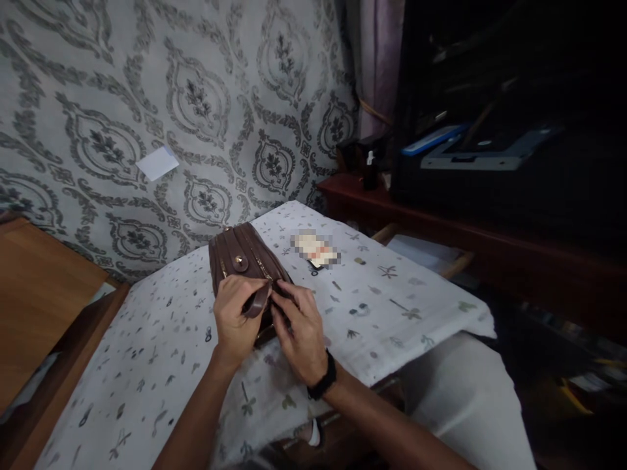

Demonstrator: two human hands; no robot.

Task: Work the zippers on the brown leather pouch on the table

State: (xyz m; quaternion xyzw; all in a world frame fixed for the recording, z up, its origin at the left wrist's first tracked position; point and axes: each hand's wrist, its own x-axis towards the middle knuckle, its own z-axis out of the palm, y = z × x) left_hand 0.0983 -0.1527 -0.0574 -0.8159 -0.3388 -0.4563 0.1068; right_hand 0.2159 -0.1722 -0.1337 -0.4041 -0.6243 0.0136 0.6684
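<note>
A brown leather bag (234, 253) with gold-toned zippers and a round snap on a tab lies on the patterned white cloth. My left hand (236, 316) is closed at its near end, thumb and forefinger pinched by a zipper, with a brown strap (257, 301) looping out beside the fingers. From the other side, my right hand (300, 329), with a black band on the wrist, also pinches the bag's edge near that zipper. The fingertips of both hands almost meet. Exactly what small part they grip is hidden.
Right of the bag, a blurred-out card-like item (315, 249) rests on the cloth (377, 326). A wooden board (44, 294) stands at the left. On the right are a dark red shelf (353, 189) with a small dropper bottle (371, 171) and an open drawer (424, 254).
</note>
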